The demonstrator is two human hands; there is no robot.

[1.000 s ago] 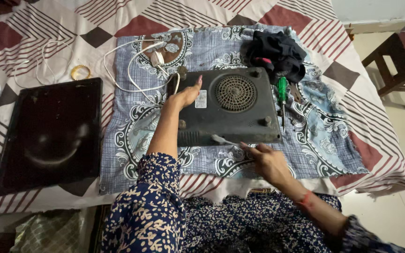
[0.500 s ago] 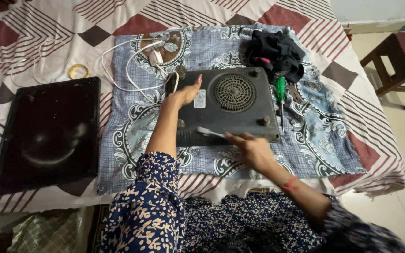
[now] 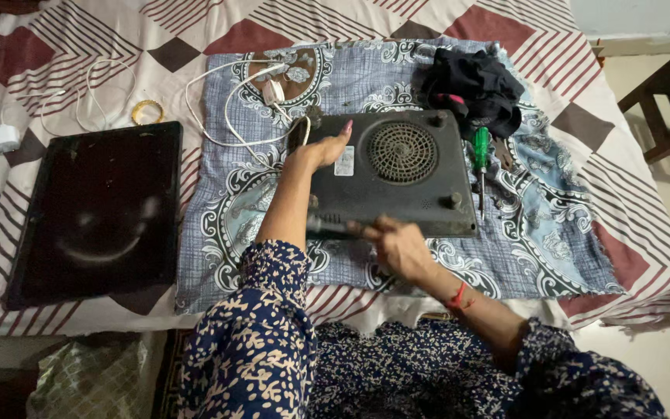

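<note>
Just one cooktop [image 3: 397,174], two hands.

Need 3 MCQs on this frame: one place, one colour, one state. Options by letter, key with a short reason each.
1. Where does the green-handled screwdriver lie?
A. right of the dark appliance base, on the blue cloth
B. on the black glass panel
C. on the floor

2. What colour is the coiled cable?
A. red
B. white
C. black

3. What is the left hand doing?
A. hanging off the bed
B. gripping the screwdriver
C. resting flat on the appliance base

Key: 1 A, it lies along the base's right edge on the cloth. 2 B, the loops beyond the base are white. 3 C, the palm lies on the base's far left corner, while the right hand holds a dark tool at the near edge.
</note>
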